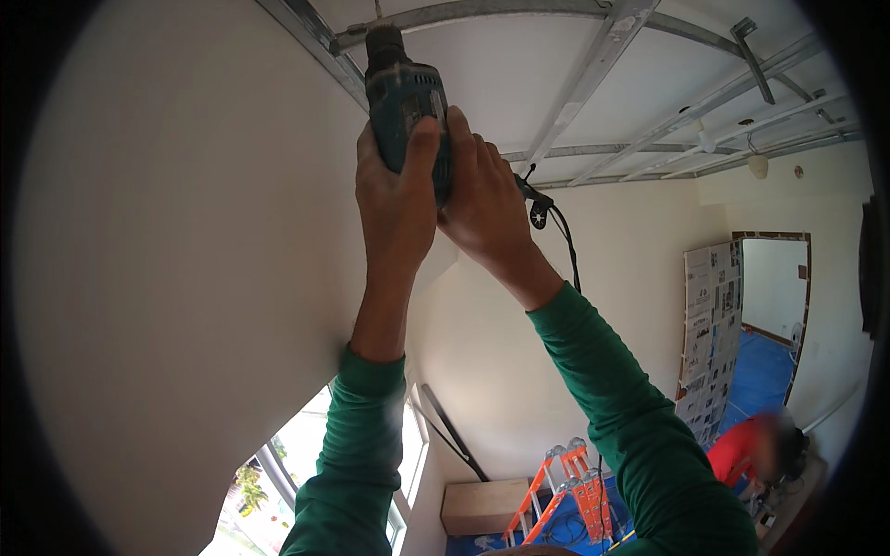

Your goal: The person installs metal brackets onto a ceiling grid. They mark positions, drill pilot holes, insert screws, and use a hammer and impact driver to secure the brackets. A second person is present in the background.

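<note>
Both my arms, in green sleeves, reach up toward the ceiling with a dark teal corded power drill (400,88). My left hand (397,190) wraps round the drill's body, its thumb lying along the casing. From the other side my right hand (487,185) grips the drill; the part under its fingers is hidden. The chuck end points up at a metal ceiling channel (482,11), close to where the channel meets the wall. Whether the tip touches the metal I cannot tell. A black cord (567,243) hangs down behind my right wrist.
Metal furring channels (593,79) cross the ceiling. Down below stand an orange folding ladder (561,486) and a wooden box (482,507) by the window (278,468). A person in red (742,452) bends low at the right, near a paper-covered door (712,334).
</note>
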A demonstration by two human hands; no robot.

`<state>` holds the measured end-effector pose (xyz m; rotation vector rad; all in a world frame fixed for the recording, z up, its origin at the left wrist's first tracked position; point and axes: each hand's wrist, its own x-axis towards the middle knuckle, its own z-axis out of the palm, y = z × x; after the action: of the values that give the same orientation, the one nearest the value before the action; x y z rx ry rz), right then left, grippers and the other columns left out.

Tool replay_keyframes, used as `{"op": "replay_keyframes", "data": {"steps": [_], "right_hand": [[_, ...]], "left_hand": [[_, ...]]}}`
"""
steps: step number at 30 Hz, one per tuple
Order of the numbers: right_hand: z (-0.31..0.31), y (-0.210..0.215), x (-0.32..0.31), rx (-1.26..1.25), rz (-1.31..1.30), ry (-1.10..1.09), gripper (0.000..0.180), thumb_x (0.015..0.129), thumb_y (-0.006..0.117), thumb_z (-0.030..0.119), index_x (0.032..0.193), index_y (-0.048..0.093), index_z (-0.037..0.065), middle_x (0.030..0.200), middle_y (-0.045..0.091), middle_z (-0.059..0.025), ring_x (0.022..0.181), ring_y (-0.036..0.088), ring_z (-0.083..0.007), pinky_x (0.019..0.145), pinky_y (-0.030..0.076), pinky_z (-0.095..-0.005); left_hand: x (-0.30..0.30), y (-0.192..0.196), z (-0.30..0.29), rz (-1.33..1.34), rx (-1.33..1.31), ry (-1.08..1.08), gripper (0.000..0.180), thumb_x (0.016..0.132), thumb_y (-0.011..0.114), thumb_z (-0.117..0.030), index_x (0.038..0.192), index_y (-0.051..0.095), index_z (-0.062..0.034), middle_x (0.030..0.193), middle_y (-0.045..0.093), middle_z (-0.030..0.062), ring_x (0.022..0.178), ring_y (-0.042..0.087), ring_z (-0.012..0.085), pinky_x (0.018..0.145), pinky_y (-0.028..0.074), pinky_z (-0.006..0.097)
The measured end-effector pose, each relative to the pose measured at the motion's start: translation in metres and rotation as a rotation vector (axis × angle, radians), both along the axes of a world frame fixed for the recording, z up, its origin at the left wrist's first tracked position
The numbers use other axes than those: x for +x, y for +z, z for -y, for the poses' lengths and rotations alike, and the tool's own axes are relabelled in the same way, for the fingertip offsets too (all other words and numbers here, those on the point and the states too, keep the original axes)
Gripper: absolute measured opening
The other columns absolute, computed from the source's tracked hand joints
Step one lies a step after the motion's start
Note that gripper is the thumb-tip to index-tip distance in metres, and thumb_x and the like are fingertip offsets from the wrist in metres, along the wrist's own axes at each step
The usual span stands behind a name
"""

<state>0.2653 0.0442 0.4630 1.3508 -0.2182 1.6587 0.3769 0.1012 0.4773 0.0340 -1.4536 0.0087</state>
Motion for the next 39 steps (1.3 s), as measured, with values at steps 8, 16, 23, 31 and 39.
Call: {"op": "replay_keyframes", "data": {"steps": [8,16,23,31,39], "right_hand": [[-0.013,0.000,-0.002,0.034,0.013,-0.044,0.084,0.081,0.072,0.002,0.157,0.037,-0.007,0.101,0.060,-0.0165,0.089,0.063,-0.0330,0.072,0.050,-0.0457],[-0.035,-0.009,-0.003,0.133,-0.014,-0.149,0.087,0.082,0.072,0.003,0.157,0.033,-0.014,0.105,0.062,-0.0212,0.095,0.063,-0.0350,0.079,0.053,-0.0449],[-0.063,-0.008,-0.014,0.141,-0.102,-0.209,0.087,0.083,0.074,0.009,0.156,0.033,-0.015,0.106,0.062,-0.0216,0.096,0.064,-0.0355,0.082,0.055,-0.0440],[-0.080,-0.017,-0.017,0.098,-0.101,-0.311,0.083,0.083,0.072,0.007,0.154,0.036,-0.015,0.103,0.064,-0.0207,0.089,0.067,-0.0323,0.074,0.058,-0.0408],[-0.085,-0.016,-0.020,0.058,-0.112,-0.310,0.081,0.082,0.073,0.005,0.152,0.037,-0.016,0.098,0.062,-0.0187,0.086,0.068,-0.0310,0.070,0.058,-0.0393]], "left_hand": [[0.006,0.003,-0.001,0.014,0.039,-0.134,0.059,0.103,0.068,-0.042,0.137,0.059,0.0061,0.123,0.067,0.0155,0.112,0.066,0.0222,0.096,0.055,0.035],[0.007,0.001,-0.011,0.018,0.074,-0.237,0.052,0.106,0.066,-0.038,0.135,0.060,0.0050,0.124,0.067,0.0150,0.114,0.067,0.0238,0.102,0.053,0.037],[0.011,0.002,-0.022,0.013,0.127,-0.343,0.053,0.106,0.065,-0.041,0.132,0.060,0.0056,0.123,0.067,0.0147,0.112,0.067,0.0229,0.098,0.054,0.037],[0.011,-0.014,-0.027,-0.027,0.112,-0.313,0.060,0.104,0.068,-0.038,0.137,0.052,0.0099,0.120,0.065,0.0164,0.106,0.067,0.0192,0.094,0.055,0.033],[0.008,-0.015,-0.039,-0.007,0.111,-0.310,0.061,0.105,0.066,-0.037,0.139,0.049,0.0114,0.121,0.065,0.0176,0.110,0.067,0.0205,0.095,0.055,0.033]]}}
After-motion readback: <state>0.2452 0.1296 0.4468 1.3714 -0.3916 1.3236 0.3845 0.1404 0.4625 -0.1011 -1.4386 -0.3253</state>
